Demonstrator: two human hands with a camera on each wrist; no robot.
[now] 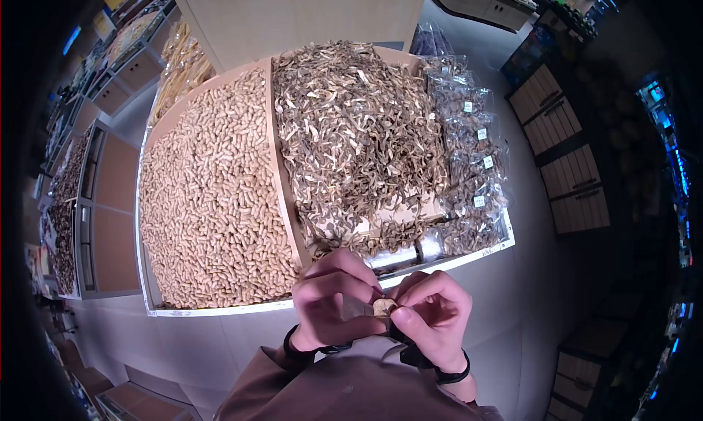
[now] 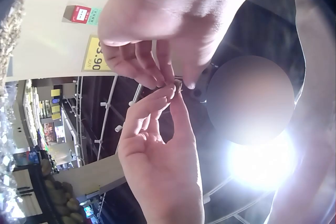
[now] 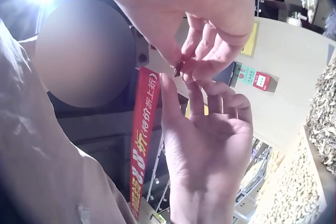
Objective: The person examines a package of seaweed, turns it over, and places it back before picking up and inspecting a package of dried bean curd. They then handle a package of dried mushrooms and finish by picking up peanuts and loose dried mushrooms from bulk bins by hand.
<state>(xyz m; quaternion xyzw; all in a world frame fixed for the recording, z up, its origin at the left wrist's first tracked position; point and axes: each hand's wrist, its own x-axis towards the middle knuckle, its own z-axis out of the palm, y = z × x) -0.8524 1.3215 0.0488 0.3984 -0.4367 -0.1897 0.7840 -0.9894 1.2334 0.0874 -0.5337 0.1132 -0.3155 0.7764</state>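
A small tan, rounded, dried-looking piece [image 1: 382,308] sits between the two hands, low in the head view. The right hand [image 1: 437,311] pinches it between thumb and forefinger. Fingertips of the left hand [image 1: 333,296] come close around the same piece, the thumb below and the forefinger above. In the left wrist view the piece [image 2: 178,84] shows as a small edge at the right hand's [image 2: 160,161] fingertips. From the right wrist it looks like a dark brown sliver [image 3: 178,69], with the left thumb [image 3: 167,95] standing a little apart. Its exact kind I cannot tell.
A wide bin holds peanuts in the shell [image 1: 212,194] on the left and dried mushroom strips [image 1: 359,120] right of a divider [image 1: 278,157]. Clear labelled bags [image 1: 472,157] line its right side. The white bin edge [image 1: 220,309] runs just beyond the hands. Wooden cabinets [image 1: 560,142] stand right.
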